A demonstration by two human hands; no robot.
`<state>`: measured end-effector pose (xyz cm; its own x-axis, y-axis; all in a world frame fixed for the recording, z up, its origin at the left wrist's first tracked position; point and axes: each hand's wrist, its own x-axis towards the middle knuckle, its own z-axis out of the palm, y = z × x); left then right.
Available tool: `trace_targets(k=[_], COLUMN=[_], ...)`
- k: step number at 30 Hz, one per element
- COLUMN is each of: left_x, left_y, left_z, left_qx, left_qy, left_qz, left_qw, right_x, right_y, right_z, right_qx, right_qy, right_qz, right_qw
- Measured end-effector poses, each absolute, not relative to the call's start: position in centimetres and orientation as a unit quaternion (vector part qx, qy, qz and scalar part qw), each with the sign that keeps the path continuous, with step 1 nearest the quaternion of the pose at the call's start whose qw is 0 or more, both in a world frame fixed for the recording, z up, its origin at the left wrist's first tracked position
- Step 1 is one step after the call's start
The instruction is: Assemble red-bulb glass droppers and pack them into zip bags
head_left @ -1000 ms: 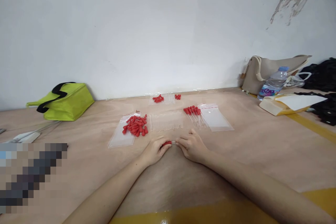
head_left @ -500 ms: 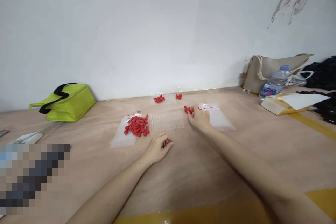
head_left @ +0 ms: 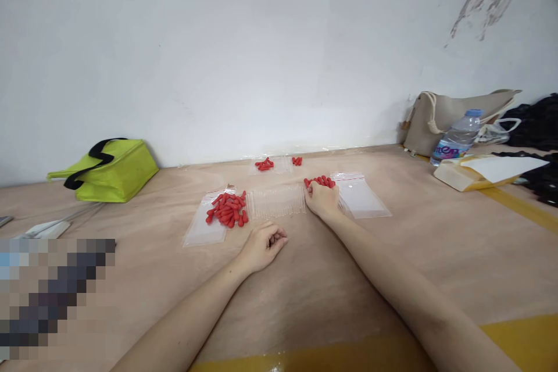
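- The red-capped droppers (head_left: pixel 325 181) lie on the desk (head_left: pixel 349 302) at 12 o'clock from the right hand (head_left: pixel 322 199), the wall being twelve; they are right up against it, so this hand is plainly the nearer one.
- Their caps sit at the far end; what I can see of the thin stems slants roughly from 11 toward 5 o'clock, mostly hidden under the hand.
- The right hand's grip is narrow, fingers curled in at the near-left edge of the caps; from where I stand I can't tell whether it pinches one.
- At its 9 o'clock, just beside the fingers, is the row of clear tubes (head_left: pixel 276 202), each running 12 to 6.
- The left hand (head_left: pixel 264 245) rests at about 6 to 7 o'clock from that row, its grip loosely curled around a small hollow; I see nothing in it.
- The heap of red caps (head_left: pixel 226 209) lies at the left hand's 10 o'clock, partly on a clear bag (head_left: pixel 200 231).
- Another clear bag (head_left: pixel 366 197) lies flat at the right hand's 3 o'clock.
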<state>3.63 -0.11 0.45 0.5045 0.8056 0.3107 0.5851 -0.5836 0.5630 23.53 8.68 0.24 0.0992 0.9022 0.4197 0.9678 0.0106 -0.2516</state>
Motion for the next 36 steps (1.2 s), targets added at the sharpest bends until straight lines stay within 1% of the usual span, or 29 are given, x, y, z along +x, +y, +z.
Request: trace_targets(k=[5, 10, 12, 16, 18, 22, 28, 32, 36], left_x=[3.6, 3.8, 3.3, 0.8, -0.7, -2.1, -2.0, -1.7, -0.1], left_y=[-0.1, -0.3, 0.0, 1.6, 2.5, 3.2, 3.2, 3.1, 2.1], left_z=[0.4, 0.4, 0.8, 2.6, 3.3, 3.5, 2.8, 3.4, 3.6], left_qx=[0.846, 0.849, 0.854, 0.806, 0.777, 0.774, 0.772, 0.763, 0.769], left_qy=[0.407, 0.412, 0.428, 0.538, 0.58, 0.596, 0.601, 0.605, 0.576], left_qz=[0.284, 0.28, 0.273, 0.223, 0.187, 0.138, 0.129, 0.155, 0.234], left_qw=[0.195, 0.176, 0.119, -0.107, -0.16, -0.16, -0.16, -0.168, -0.152], right_x=[23.0, 22.4, 22.2, 21.9, 21.9, 21.9, 21.8, 21.9, 21.9], right_y=[8.3, 8.0, 8.0, 8.2, 8.3, 8.4, 8.4, 8.4, 7.9], right_z=[0.7, 1.3, 1.6, 1.9, 2.0, 1.9, 1.6, 1.9, 2.2], right_qx=[-0.703, -0.725, -0.732, -0.737, -0.739, -0.743, -0.749, -0.747, -0.736], right_qy=[-0.674, -0.67, -0.667, -0.664, -0.663, -0.656, -0.649, -0.649, -0.645], right_qz=[-0.051, -0.022, -0.001, 0.022, 0.027, 0.029, 0.03, 0.021, -0.014], right_qw=[0.222, 0.157, 0.138, 0.122, 0.12, 0.128, 0.132, 0.144, 0.207])
